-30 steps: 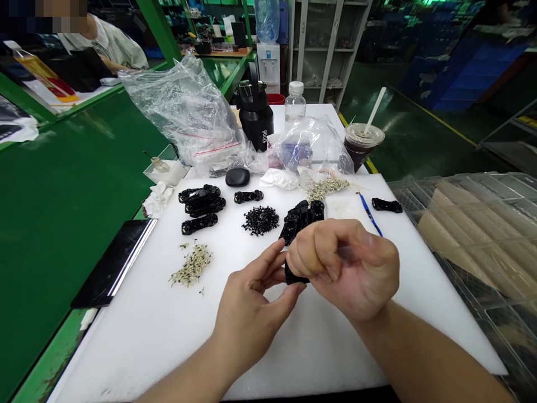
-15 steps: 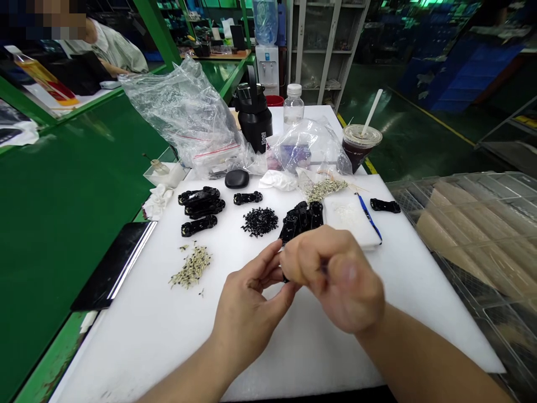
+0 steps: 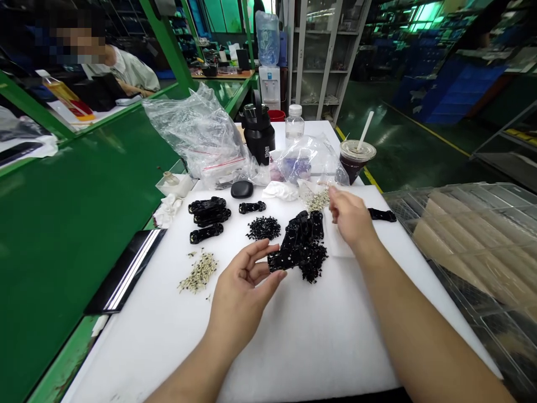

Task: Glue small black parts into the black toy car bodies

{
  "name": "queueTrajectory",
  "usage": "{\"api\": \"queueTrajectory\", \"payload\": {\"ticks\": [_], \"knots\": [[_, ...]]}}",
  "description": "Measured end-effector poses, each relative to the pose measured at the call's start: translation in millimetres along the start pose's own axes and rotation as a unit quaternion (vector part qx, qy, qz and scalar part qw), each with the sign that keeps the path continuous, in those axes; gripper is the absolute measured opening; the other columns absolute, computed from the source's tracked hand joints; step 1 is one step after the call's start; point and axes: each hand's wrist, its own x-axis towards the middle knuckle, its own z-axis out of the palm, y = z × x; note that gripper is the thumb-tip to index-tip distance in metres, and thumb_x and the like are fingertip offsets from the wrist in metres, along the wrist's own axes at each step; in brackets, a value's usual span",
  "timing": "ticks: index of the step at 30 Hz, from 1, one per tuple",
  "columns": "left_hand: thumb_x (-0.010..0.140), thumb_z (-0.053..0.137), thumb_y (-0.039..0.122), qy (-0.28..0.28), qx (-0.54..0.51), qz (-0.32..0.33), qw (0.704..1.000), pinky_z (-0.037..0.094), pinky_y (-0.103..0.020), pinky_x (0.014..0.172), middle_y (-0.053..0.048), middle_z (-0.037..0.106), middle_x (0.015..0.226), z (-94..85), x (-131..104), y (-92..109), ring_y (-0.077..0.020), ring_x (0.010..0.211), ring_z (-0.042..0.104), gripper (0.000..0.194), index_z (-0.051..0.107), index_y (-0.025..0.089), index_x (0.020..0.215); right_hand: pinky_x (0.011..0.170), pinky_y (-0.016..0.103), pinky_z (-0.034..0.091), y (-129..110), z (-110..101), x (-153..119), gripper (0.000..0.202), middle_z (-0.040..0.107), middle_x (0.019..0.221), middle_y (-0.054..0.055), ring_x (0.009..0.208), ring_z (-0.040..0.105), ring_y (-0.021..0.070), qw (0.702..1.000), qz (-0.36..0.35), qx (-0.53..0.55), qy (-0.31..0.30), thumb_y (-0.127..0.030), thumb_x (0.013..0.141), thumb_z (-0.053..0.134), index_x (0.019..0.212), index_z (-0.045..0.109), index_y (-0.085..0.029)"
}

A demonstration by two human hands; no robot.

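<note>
My left hand (image 3: 241,291) pinches a black toy car chassis (image 3: 283,259) between thumb and fingers, just above the table. My right hand (image 3: 351,217) is over the white pad (image 3: 340,243), its fingers curled together; whatever they may hold is hidden. Just beyond the held chassis lie several more black chassis (image 3: 296,229). A heap of small black parts (image 3: 314,263) is right of the held piece, and a second black heap (image 3: 263,228) lies farther left. Small cream-and-black pieces (image 3: 199,273) are piled left of my left hand. More pale pieces (image 3: 318,200) sit in a clear bag near my right fingertips.
Several black chassis (image 3: 208,211) are stacked at the left, and one chassis (image 3: 382,215) lies at the right edge. Behind stand plastic bags (image 3: 205,134), a black flask (image 3: 259,140) and an iced drink (image 3: 356,159). Clear trays (image 3: 457,235) are at the right.
My right hand has left the chassis in my left hand and moved up and right over the white pad. The blue tool on the pad is now out of sight. The view has tilted up slightly.
</note>
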Motion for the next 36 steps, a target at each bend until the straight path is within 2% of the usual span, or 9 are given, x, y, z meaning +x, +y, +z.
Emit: {"api": "queueTrajectory", "payload": {"ticks": [2,3,5,7,10,13,19,26,36], "knots": [[0.076,0.078,0.03,-0.007,-0.015,-0.005,1.0,0.06,-0.029,0.083,-0.007,0.067,0.126,2.4,-1,1,-0.0082,0.072,0.061,0.05,0.058,0.024,0.122,0.049,0.027,0.027,-17,9,-16,0.052,0.038,0.053,-0.004,0.049,0.032,0.0119,0.992,-0.081,0.089,-0.023,-0.061,0.087,0.064,0.057,0.048,-0.021],[0.076,0.077,0.028,-0.013,-0.023,-0.006,1.0,0.06,-0.029,0.083,-0.006,0.067,0.124,3.9,-2,0,-0.0084,0.073,0.062,0.049,0.058,0.024,0.121,0.048,0.027,0.027,-26,15,-26,0.058,0.034,0.051,-0.005,0.046,0.03,0.0116,0.983,-0.087,0.147,-0.065,-0.068,0.087,0.057,0.056,0.045,-0.021],[0.076,0.077,0.027,-0.03,-0.038,-0.003,0.999,0.06,-0.029,0.083,-0.006,0.067,0.122,6.9,-3,-2,-0.0095,0.076,0.064,0.047,0.058,0.024,0.118,0.044,0.027,0.026,-40,27,-46,0.064,0.029,0.048,-0.005,0.042,0.025,0.0105,0.958,-0.054,0.231,-0.158,-0.074,0.087,0.048,0.054,0.039,-0.021],[0.075,0.078,0.026,-0.048,-0.048,0.002,0.998,0.06,-0.028,0.081,-0.005,0.067,0.121,9.3,-5,-5,-0.0111,0.08,0.066,0.046,0.057,0.024,0.116,0.042,0.027,0.025,-44,38,-58,0.066,0.026,0.046,-0.005,0.039,0.023,0.0102,0.932,-0.022,0.284,-0.222,-0.075,0.089,0.043,0.053,0.036,-0.021],[0.074,0.079,0.025,-0.059,-0.053,0.006,0.997,0.059,-0.026,0.078,-0.003,0.066,0.118,10.9,-7,-6,-0.013,0.084,0.068,0.046,0.057,0.026,0.115,0.04,0.027,0.025,-34,48,-64,0.066,0.024,0.044,-0.005,0.038,0.024,0.011,0.91,0.003,0.32,-0.265,-0.072,0.093,0.035,0.052,0.035,-0.021],[0.073,0.079,0.023,-0.059,-0.061,0.012,0.996,0.059,-0.023,0.074,-0.002,0.065,0.115,11.4,-9,-4,-0.0124,0.083,0.069,0.044,0.058,0.026,0.112,0.042,0.027,0.027,-25,52,-64,0.063,0.026,0.043,-0.003,0.039,0.025,0.0114,0.906,0.012,0.325,-0.272,-0.066,0.096,0.031,0.052,0.035,-0.02],[0.075,0.078,0.022,-0.066,-0.078,0.024,0.994,0.06,-0.021,0.074,-0.001,0.066,0.111,12.1,-11,-5,-0.0121,0.083,0.071,0.042,0.058,0.027,0.112,0.047,0.029,0.03,-25,53,-69,0.057,0.029,0.045,-0.002,0.042,0.029,0.0126,0.91,0.003,0.3,-0.288,-0.057,0.097,0.032,0.054,0.036,-0.02],[0.077,0.078,0.024,-0.067,-0.06,0.04,0.995,0.06,-0.024,0.079,-0.002,0.066,0.112,11.0,-11,-8,-0.0151,0.087,0.072,0.042,0.058,0.027,0.114,0.047,0.029,0.03,-19,54,-69,0.053,0.03,0.047,-0.002,0.044,0.029,0.0127,0.908,-0.011,0.3,-0.293,-0.052,0.098,0.032,0.055,0.036,-0.021],[0.079,0.077,0.026,-0.075,-0.059,0.032,0.995,0.061,-0.027,0.077,-0.003,0.067,0.109,11.6,-10,-7,-0.0175,0.088,0.072,0.04,0.057,0.025,0.114,0.047,0.03,0.03,-18,55,-70,0.042,0.032,0.048,-0.002,0.043,0.028,0.0126,0.91,-0.027,0.29,-0.295,-0.041,0.093,0.033,0.056,0.037,-0.021]]}}
